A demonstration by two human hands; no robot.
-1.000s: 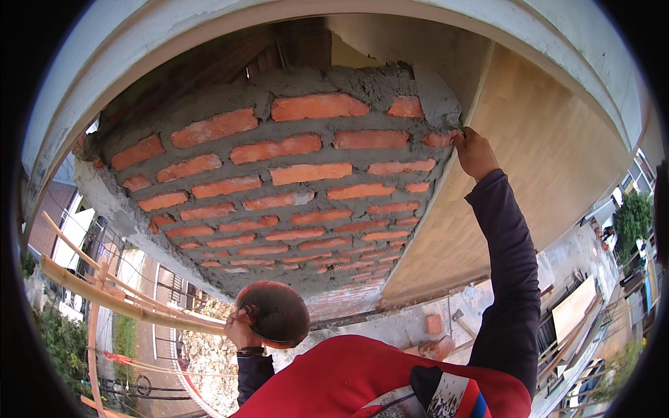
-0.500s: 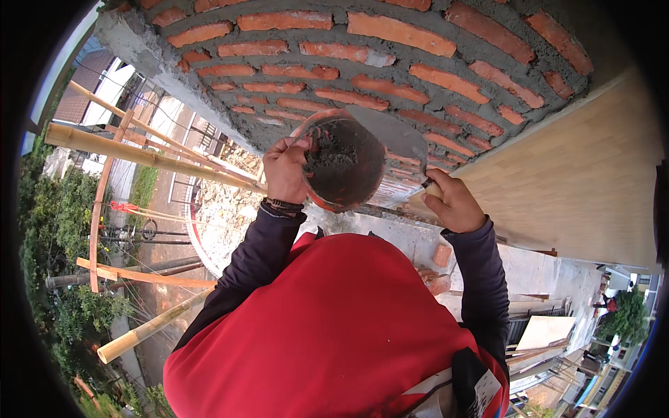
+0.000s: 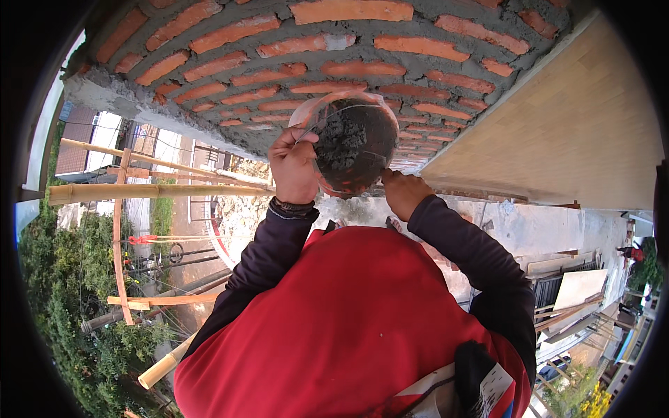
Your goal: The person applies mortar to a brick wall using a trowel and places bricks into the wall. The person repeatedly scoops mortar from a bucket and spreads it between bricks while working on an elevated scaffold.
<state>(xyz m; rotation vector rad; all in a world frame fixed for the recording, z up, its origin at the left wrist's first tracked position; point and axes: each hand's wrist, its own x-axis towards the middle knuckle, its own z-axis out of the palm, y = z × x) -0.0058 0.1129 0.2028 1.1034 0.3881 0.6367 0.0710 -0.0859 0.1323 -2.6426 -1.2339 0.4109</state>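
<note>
My left hand (image 3: pixel 293 171) is closed on the thin wire handle of a reddish bucket (image 3: pixel 304 113), at the bucket's left side. Grey wet mortar (image 3: pixel 343 143) lies inside. On the right, my right hand (image 3: pixel 407 195) is a fist at the bucket's lower right rim, gripping the trowel; its handle is covered by my fingers and its blade cannot be made out against the mortar. Just beyond the bucket rises a brick wall (image 3: pixel 352 10) of orange bricks with grey mortar joints.
A smooth tan panel (image 3: pixel 557 132) meets the wall at the right. Bamboo poles (image 3: pixel 160 191) and wooden bars stand at the left, with trees (image 3: pixel 77 279) beyond. Rubble (image 3: pixel 240 202) lies below left. Boards (image 3: pixel 578 289) are stacked at the right, where a distant person (image 3: pixel 633 253) shows.
My right hand has moved left and inward to the bucket, and the trowel blade, raised beside the bucket before, no longer shows against the wall. The view has turned slightly.
</note>
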